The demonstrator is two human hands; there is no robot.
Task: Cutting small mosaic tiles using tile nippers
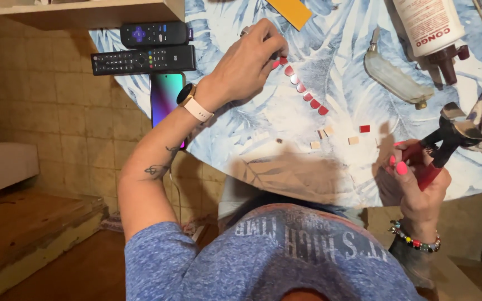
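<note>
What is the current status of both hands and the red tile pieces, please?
Left hand pinching top of red tile row. Right hand gripping red-handled nippers. Nothing between them.

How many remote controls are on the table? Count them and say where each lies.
2. A small black remote with a purple pad lies at the table's far left edge. A longer black remote lies just beside it, next to a phone. None seems hidden.

A home: remote controls [143,60] and a phone [165,97] on a leaf-patterned tablecloth [263,120].
</note>
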